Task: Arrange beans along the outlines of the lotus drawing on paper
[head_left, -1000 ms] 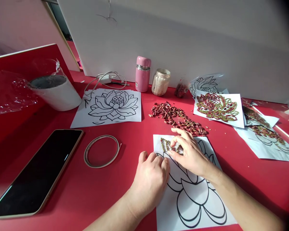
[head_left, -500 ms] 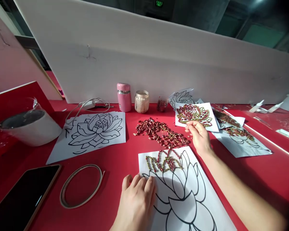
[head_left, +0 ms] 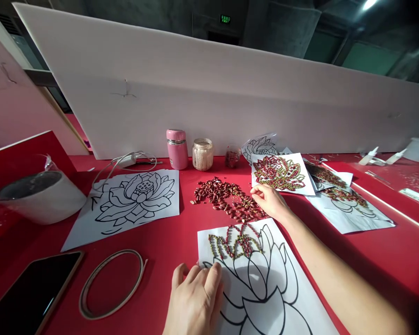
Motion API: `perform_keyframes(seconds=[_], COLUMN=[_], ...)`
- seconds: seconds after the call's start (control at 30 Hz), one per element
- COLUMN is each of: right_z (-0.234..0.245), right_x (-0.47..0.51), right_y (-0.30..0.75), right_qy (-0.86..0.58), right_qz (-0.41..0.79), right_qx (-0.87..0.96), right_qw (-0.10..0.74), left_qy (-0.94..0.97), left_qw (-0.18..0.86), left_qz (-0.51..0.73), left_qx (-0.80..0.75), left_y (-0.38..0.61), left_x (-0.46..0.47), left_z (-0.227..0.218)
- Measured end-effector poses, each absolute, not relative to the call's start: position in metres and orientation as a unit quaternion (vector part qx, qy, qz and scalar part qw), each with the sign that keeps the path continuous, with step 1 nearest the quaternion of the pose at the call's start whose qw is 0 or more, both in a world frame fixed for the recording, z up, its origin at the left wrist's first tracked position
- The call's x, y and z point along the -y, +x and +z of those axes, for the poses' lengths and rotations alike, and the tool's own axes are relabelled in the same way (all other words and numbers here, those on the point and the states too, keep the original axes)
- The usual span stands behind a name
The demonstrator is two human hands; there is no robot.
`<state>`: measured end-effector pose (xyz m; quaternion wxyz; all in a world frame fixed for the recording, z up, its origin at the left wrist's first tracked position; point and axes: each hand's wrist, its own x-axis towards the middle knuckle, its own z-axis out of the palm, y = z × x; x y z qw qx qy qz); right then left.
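Note:
A white sheet with a black lotus outline [head_left: 265, 288] lies in front of me on the red table [head_left: 160, 242]. Rows of beans [head_left: 235, 239] fill its top petals. My left hand [head_left: 195, 300] rests flat on the sheet's left edge, fingers stretched out. My right hand [head_left: 269, 201] reaches to the right end of a loose pile of red and green beans [head_left: 226, 197] just beyond the sheet. Its fingers are curled down onto the beans; whether they hold one is hidden.
A blank lotus sheet [head_left: 129, 197] lies at left, bean-covered sheets [head_left: 281, 173] at right. A pink flask [head_left: 176, 149], two jars [head_left: 202, 154], a charger cable [head_left: 125, 160], a white tub [head_left: 38, 195], a tape ring [head_left: 111, 281] and a tablet [head_left: 31, 298] surround them. A white board [head_left: 212, 93] stands behind.
My right hand left the lotus sheet's bean rows, reached toward the finished sheets, then came back to the bean pile. My view tilted up. The left hand stayed put.

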<state>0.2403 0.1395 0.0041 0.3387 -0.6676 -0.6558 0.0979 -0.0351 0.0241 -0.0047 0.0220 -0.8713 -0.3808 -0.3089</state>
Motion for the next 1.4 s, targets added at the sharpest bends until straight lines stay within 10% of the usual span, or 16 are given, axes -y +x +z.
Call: perform_keyframes(seconds=[0.87, 1.4], right_z=[0.008, 0.004], right_x=[-0.129, -0.145], right_y=[0.252, 0.256], right_qy=[-0.667, -0.673], right_qz=[0.198, 0.136], right_qx=[0.671, 0.624], right_qw=[0.255, 0.374], left_qy=[-0.882, -0.879], left_qw=[-0.051, -0.013], left_qz=[-0.256, -0.279], left_qx=[0.391, 0.386], left_y=[-0.038, -0.036], left_x=[-0.025, -0.024], left_z=[-0.006, 0.002])
